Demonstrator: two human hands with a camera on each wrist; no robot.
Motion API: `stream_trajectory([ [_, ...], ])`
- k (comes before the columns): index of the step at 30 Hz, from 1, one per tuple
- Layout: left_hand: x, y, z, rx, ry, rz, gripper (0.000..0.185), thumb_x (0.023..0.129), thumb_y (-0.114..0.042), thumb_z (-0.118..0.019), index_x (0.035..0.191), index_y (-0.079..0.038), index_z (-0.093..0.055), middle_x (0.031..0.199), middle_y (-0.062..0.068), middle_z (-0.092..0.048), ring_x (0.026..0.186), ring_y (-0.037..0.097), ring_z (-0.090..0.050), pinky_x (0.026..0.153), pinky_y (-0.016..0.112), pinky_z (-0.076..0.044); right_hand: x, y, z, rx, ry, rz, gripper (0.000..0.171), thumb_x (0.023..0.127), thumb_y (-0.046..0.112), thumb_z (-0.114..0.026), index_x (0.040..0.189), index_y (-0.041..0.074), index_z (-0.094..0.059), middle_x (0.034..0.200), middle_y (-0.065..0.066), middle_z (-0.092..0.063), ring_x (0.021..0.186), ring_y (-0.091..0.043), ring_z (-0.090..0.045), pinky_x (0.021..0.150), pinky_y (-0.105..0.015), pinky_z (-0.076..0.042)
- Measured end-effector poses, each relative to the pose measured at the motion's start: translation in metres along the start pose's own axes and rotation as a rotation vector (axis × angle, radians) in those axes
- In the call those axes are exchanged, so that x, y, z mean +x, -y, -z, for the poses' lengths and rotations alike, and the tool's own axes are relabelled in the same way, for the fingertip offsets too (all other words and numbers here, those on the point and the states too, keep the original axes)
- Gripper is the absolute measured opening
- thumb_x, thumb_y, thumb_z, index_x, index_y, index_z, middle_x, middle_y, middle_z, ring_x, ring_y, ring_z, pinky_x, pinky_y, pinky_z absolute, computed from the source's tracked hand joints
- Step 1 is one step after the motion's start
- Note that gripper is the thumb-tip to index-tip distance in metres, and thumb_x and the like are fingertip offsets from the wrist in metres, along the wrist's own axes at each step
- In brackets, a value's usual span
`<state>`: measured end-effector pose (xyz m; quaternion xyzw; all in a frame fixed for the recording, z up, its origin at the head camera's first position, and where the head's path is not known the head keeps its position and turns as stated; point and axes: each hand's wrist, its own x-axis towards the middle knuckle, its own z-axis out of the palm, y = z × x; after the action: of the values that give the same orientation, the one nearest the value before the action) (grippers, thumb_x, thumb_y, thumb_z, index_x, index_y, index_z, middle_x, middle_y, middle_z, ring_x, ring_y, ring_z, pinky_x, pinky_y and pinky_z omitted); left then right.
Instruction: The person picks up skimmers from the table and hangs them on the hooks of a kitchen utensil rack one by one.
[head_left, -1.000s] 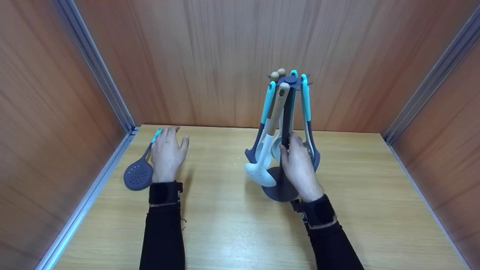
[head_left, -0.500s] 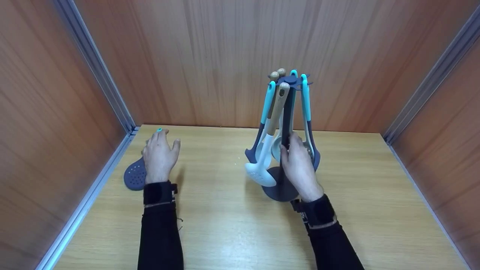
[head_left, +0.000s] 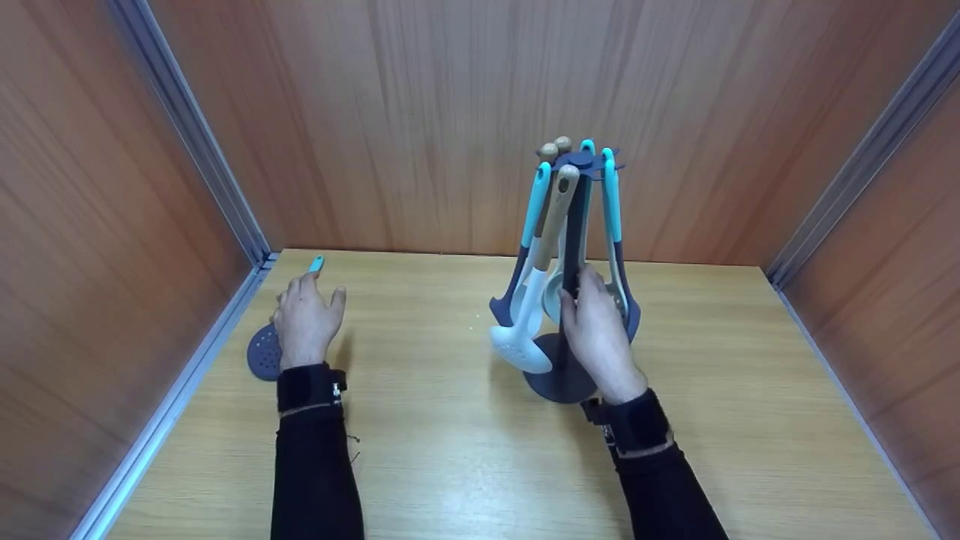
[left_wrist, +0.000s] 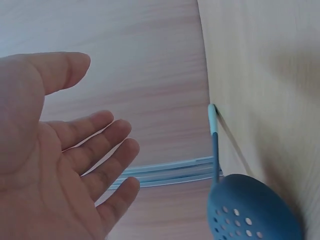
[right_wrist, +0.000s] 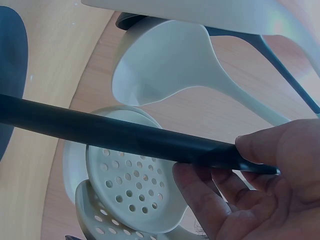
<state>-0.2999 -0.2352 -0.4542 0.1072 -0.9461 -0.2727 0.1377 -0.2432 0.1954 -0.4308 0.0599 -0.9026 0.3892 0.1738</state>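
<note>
A dark blue skimmer (head_left: 264, 351) lies flat on the wooden tabletop (head_left: 465, 465) near the left wall's metal rail (head_left: 172, 405), its perforated bowl toward me and its thin handle running away to a turquoise tip (head_left: 316, 263); I read that placement as simply set down apart from the rack, within easy reach of my left hand (head_left: 304, 322). That hand hovers directly over the skimmer's handle, and the left wrist view shows its fingers (left_wrist: 102, 160) spread and relaxed, palm clear of the skimmer (left_wrist: 250, 207), holding nothing and touching nothing that I can see. Well to the right stands the utensil carousel (head_left: 568, 375), a dark round base with a central pole (head_left: 574, 247) from whose top hang turquoise-handled and wooden-handled tools, among them a white slotted spoon (head_left: 520, 349). My right hand (head_left: 596, 330) is on that pole, which I judge steadies the stand so it neither turns nor tips. In the right wrist view the thumb and fingers (right_wrist: 215, 200) curl around the black pole (right_wrist: 115, 135), with a white ladle (right_wrist: 165, 65) and perforated white spoon (right_wrist: 125, 190) hanging just beside them.
</note>
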Motion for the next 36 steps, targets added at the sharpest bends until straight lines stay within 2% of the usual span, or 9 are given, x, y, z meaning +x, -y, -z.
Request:
stream_trajectory([
  [4,0.003,0.008,-0.001,-0.010,0.021,0.039,0.069,0.119,-0.036,-0.062,0.172,0.005,-0.048,0.174,0.035,-0.052,0.163,0.060,-0.046,0.132,0.081,-0.037,0.001,0.001,0.000,0.005,0.011,-0.011,0.032,0.121,0.005,-0.061,0.150,-0.007,-0.056,0.130,-0.026,-0.072,0.107,-0.038,-0.077,0.084,-0.052,-0.069],
  [11,0.003,0.016,-0.003,-0.034,0.045,0.084,0.074,0.118,-0.035,-0.061,0.173,0.011,-0.042,0.177,0.037,-0.047,0.168,0.059,-0.041,0.139,0.079,-0.031,0.001,0.001,0.001,0.013,0.026,-0.040,0.030,0.121,0.006,-0.060,0.149,-0.004,-0.057,0.129,-0.024,-0.071,0.111,-0.038,-0.076,0.090,-0.054,-0.070],
  [18,0.007,0.025,-0.006,-0.051,0.112,0.165,0.078,0.117,-0.035,-0.058,0.177,0.009,-0.035,0.182,0.037,-0.041,0.172,0.059,-0.036,0.141,0.078,-0.027,0.000,0.002,0.002,0.006,0.019,-0.037,0.031,0.122,0.007,-0.060,0.150,-0.004,-0.056,0.127,-0.024,-0.071,0.111,-0.039,-0.076,0.090,-0.055,-0.070],
  [26,0.006,0.036,-0.003,-0.047,0.156,0.175,0.082,0.116,-0.036,-0.056,0.176,0.015,-0.032,0.179,0.043,-0.041,0.169,0.064,-0.039,0.139,0.080,-0.031,0.000,0.001,0.003,-0.014,-0.001,-0.014,0.033,0.121,0.006,-0.061,0.151,-0.007,-0.057,0.129,-0.026,-0.072,0.111,-0.041,-0.077,0.089,-0.056,-0.069],
  [32,0.006,0.041,-0.004,-0.018,0.177,0.174,0.083,0.114,-0.035,-0.054,0.174,0.017,-0.032,0.179,0.044,-0.039,0.171,0.062,-0.036,0.142,0.077,-0.029,0.000,0.000,0.004,-0.008,0.011,-0.029,0.034,0.121,0.007,-0.060,0.152,-0.006,-0.056,0.129,-0.026,-0.072,0.112,-0.040,-0.077,0.090,-0.056,-0.070],
  [36,0.006,0.040,-0.004,-0.002,0.216,0.191,0.084,0.116,-0.037,-0.054,0.177,0.015,-0.028,0.183,0.042,-0.035,0.174,0.061,-0.030,0.144,0.077,-0.024,0.000,0.000,0.004,-0.002,0.015,-0.028,0.034,0.122,0.007,-0.059,0.153,-0.006,-0.056,0.130,-0.026,-0.071,0.113,-0.040,-0.077,0.092,-0.057,-0.071],
])
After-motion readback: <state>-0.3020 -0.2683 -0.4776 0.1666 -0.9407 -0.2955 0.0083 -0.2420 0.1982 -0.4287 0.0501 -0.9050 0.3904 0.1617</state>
